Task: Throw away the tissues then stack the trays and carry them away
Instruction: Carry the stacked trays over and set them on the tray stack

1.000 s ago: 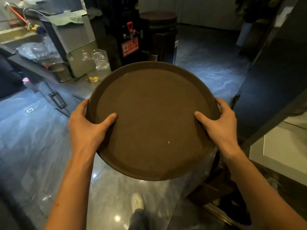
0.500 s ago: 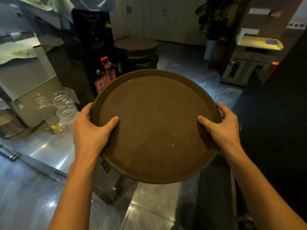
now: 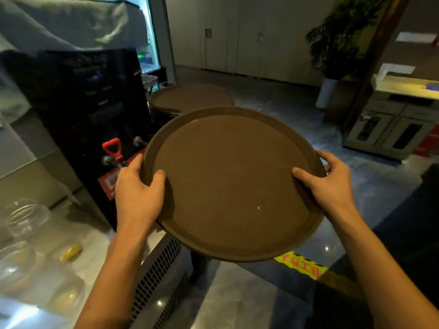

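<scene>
I hold a round brown tray level in front of me, above the floor. My left hand grips its left rim with the thumb on top. My right hand grips the right rim the same way. Whether more trays lie under the top one is hidden. Its surface is bare apart from a tiny light speck. Beyond it, a stack of similar brown trays rests on a dark stand. No tissues are in sight.
A black drinks dispenser with a red tap handle stands on a steel counter at left, with clear glass jars. A yellow floor marking, a grey cabinet and a potted plant are at right.
The view has swung right and forward along the counter. The tray stack behind the dispenser is now closer. Both hands keep the same grip on the tray.
</scene>
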The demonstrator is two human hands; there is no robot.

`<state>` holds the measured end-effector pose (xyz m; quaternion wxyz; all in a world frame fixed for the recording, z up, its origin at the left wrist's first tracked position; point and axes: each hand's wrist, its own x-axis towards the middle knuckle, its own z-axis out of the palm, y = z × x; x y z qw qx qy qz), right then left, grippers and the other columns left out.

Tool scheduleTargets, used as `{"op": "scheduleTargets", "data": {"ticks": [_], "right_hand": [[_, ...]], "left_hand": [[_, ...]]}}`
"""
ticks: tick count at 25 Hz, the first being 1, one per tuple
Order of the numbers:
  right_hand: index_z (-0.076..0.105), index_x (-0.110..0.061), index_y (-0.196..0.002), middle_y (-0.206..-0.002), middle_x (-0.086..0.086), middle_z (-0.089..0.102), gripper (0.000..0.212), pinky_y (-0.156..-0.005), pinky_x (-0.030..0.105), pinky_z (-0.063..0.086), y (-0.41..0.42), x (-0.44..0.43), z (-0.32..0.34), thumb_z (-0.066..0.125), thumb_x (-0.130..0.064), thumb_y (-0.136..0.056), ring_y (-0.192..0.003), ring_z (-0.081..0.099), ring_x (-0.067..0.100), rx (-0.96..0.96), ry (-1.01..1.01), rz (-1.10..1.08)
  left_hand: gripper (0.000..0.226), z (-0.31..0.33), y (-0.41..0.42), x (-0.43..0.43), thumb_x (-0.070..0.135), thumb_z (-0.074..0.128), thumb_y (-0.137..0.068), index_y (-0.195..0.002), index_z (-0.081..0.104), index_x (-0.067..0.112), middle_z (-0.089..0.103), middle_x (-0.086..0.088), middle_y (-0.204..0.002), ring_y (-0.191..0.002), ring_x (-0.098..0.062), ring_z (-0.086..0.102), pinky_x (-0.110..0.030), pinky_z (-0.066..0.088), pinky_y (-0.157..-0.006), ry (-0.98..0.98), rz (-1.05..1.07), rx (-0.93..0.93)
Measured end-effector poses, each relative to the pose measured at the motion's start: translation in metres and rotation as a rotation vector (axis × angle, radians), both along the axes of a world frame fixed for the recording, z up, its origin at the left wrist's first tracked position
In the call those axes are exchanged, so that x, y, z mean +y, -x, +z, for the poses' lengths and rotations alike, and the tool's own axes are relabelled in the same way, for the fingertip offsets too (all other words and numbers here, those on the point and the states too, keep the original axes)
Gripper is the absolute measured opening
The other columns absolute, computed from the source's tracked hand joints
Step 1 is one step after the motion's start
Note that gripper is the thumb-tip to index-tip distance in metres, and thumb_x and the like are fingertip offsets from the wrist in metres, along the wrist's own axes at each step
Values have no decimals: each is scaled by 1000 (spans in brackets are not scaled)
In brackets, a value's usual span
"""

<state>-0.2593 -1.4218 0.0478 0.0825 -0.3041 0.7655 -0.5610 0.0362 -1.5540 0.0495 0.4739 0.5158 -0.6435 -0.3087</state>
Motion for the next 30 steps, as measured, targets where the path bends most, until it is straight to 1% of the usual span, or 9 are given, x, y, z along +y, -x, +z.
{"op": "scheduleTargets", "data": {"ticks": [4, 5, 7, 10, 13, 21, 26, 28, 30], "right_hand": [[53, -19, -135, -112, 6, 66, 72, -87, 39, 56, 71, -90, 17, 85, -26, -71, -92, 65, 18, 13, -2, 82], [52, -18, -136, -117, 6, 65, 72, -86, 36, 54, 85, -115, 21, 85, -26, -71, -93, 63, 16, 7, -3, 99], [50, -15, -137, -126, 6, 62, 75, -87, 34, 53, 110, -168, 21, 85, -26, -72, -98, 63, 17, 10, -3, 130], [49, -16, -138, -131, 6, 61, 77, -92, 41, 55, 135, -239, 19, 85, -29, -71, -106, 64, 22, -7, -28, 163], [51, -15, -136, -127, 5, 62, 70, -89, 40, 55, 150, -302, 21, 83, -25, -74, -97, 62, 17, -28, -58, 201], [56, -20, -130, -117, 5, 68, 60, -84, 48, 58, 193, -440, 13, 79, -20, -75, -96, 69, 25, -99, -139, 383], [61, -19, -118, -104, 4, 68, 40, -82, 45, 58, 201, -505, 4, 70, -10, -80, -89, 68, 23, -24, -208, 542], [60, -24, -107, -96, 2, 68, 30, -80, 47, 58, 204, -535, 5, 67, -11, -80, -85, 68, 22, 55, -229, 624], [57, -26, -100, -91, 1, 66, 23, -78, 46, 58, 205, -560, 4, 65, -14, -82, -81, 66, 21, 162, -262, 695]], "left_hand": [[36, 8, 68, -59, 35, 60, -77, -112, 59, 30, 68, 6, -101, -95, -19, 67, -46, 57, -83, -64, 68, 135], [27, 12, 82, -72, 28, 62, -79, -105, 57, 35, 68, 12, -95, -89, -13, 67, -43, 57, -81, -67, 106, 171], [36, 15, 112, -106, 14, 64, -81, -101, 51, 40, 64, 20, -85, -78, -2, 63, -37, 56, -78, -48, 155, 262], [38, 16, 141, -159, 12, 65, -82, -99, 53, 43, 64, 17, -87, -79, 0, 64, -35, 57, -76, -25, 207, 309], [39, 18, 160, -211, 18, 65, -78, -101, 59, 49, 69, 10, -97, -91, -12, 69, -41, 58, -79, -13, 243, 349], [61, 5, 194, -293, 41, 62, -65, -126, 51, 37, 66, 3, -113, -117, -32, 55, -53, 52, -91, -104, 396, 291], [32, 1, 207, -316, 15, 64, -82, -105, 51, 34, 61, 14, -89, -95, -22, 63, -43, 52, -86, -141, 472, 310], [27, 0, 215, -326, 13, 63, -85, -104, 51, 26, 56, 12, -83, -83, -18, 62, -34, 46, -75, -137, 555, 305], [30, -1, 221, -335, 12, 62, -87, -111, 49, 24, 48, 13, -80, -74, -7, 52, -32, 42, -75, -143, 612, 304]]}}
